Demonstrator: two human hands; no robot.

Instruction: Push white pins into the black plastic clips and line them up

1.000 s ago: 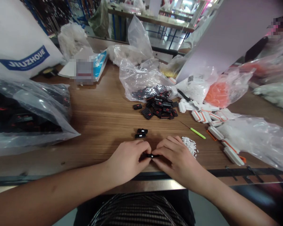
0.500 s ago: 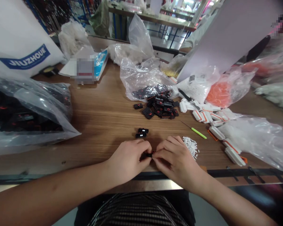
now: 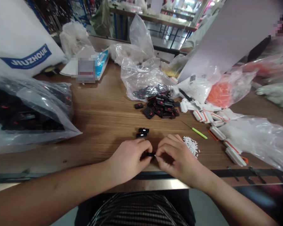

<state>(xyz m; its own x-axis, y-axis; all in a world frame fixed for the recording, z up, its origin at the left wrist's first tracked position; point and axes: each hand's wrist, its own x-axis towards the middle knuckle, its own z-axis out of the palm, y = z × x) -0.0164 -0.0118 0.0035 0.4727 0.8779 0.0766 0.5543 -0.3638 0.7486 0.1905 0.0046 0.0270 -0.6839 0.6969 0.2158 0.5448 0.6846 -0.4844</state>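
We see the bare left hand [image 3: 129, 157] close to the front edge of the brown wood-grain surface [image 3: 99, 116]; its fingers are pinched together on a small black plastic block [image 3: 151, 154]. This block is between the two hands, partly hidden by the fingers. The bare right hand [image 3: 180, 158] is at the block's right end, with thumb and forefinger curved into a ring, their tips almost together. A whitish speck shows at these tips, but it is too small, and we cannot tell if the fingers grip it.

Just beyond the left hand, two black plastic blocks with white dots [image 3: 142, 132] lie side by side. Beside the right hand, we find a loose heap of tiny white plastic pieces [image 3: 190, 145], and farther back a thin pick with a bright green handle [image 3: 199, 133]. Behind these lies a pile of black blocks with orange-red marks [image 3: 162, 106], at the mouth of a clear plastic bag [image 3: 143, 75].
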